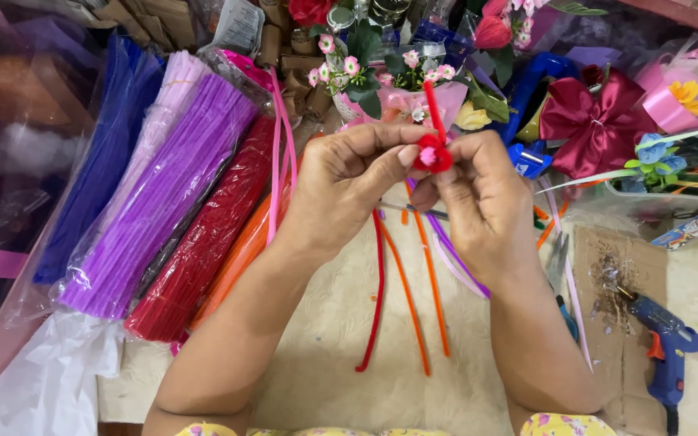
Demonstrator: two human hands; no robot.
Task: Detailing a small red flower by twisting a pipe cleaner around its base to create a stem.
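Both hands, left hand (349, 182) and right hand (478, 194), are pinching a red pipe-cleaner flower (432, 153), mid-curl by the looks, stem pointing at 12 o'clock; next twist probably needs tight fingertip grip.

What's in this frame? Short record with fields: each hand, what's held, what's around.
left hand: fingertips pinch the red pipe-cleaner flower
right hand: grip on the same flower from the other side
flower: small red coil, pink centre, red stem pointing up
below hands: loose red and orange pipe cleaners on the cream mat
left side: bagged pipe-cleaner bundles, blue, purple, red
right side: blue glue gun on cardboard, maroon ribbon bow
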